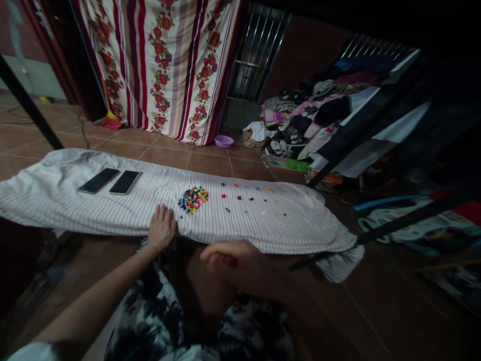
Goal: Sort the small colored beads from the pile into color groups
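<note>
My left hand [162, 226] lies flat on the near edge of a striped cloth [150, 213], its fingers stretched out and holding nothing. Just beyond its fingertips is a pile of small multicoloured beads [193, 199], with one dark bead [181, 217] apart from it. Over my lap, in front of the cloth's edge, my right hand [236, 263] is closed with curled fingers; whatever it may hold is hidden. Right of the pile, small bits sit spaced out in rough rows, among them a red piece [223, 196], a brown piece [239, 198] and a yellow piece [269, 190].
Two dark phones, one [99, 180] beside the other [125, 182], lie at the cloth's left. Black poles [30, 103] rise at its corners. Behind are a floral curtain [161, 65], a purple basin [224, 142], a red broom [111, 121] and heaped clothes [300, 115].
</note>
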`<state>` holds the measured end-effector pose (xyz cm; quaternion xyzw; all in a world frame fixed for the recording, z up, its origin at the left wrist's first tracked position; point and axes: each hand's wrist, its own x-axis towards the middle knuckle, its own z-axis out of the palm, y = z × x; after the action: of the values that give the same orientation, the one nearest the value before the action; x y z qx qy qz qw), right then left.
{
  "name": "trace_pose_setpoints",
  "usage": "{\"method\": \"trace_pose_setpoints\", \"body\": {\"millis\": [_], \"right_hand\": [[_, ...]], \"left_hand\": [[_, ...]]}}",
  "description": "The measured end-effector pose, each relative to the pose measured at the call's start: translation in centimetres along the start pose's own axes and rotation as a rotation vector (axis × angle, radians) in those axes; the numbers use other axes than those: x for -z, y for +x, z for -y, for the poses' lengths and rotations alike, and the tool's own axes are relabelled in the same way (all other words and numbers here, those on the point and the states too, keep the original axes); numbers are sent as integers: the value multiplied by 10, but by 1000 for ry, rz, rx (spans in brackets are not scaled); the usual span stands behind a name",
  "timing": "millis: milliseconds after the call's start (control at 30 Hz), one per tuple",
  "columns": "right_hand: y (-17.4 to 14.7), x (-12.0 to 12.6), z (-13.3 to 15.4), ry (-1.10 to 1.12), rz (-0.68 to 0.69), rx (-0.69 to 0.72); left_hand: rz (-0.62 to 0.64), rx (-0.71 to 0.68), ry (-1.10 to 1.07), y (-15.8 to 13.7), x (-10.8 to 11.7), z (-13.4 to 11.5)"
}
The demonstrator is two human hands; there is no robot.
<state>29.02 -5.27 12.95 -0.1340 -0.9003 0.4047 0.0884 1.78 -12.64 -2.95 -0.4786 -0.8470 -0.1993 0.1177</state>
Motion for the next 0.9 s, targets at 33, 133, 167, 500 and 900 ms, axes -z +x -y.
{"method": "trace_pose_setpoints", "body": {"millis": [33,133,167,500,900], "right_hand": [[12,-8,-5,-35,-13,-47],[54,-34,-27,-178,-87,-198],[69,-44,-34,-207,-102,-216],[171,-108,-67,-478,-130,-325],[147,-107,-100,50,-431,-331]], "left_hand": [[34,0,23,3,0,-2],[135,24,55,13,1,-7],[150,47,56,18,1,-7],[37,159,-5,38,-11,-6],[140,213,163,53,4,-18]]}}
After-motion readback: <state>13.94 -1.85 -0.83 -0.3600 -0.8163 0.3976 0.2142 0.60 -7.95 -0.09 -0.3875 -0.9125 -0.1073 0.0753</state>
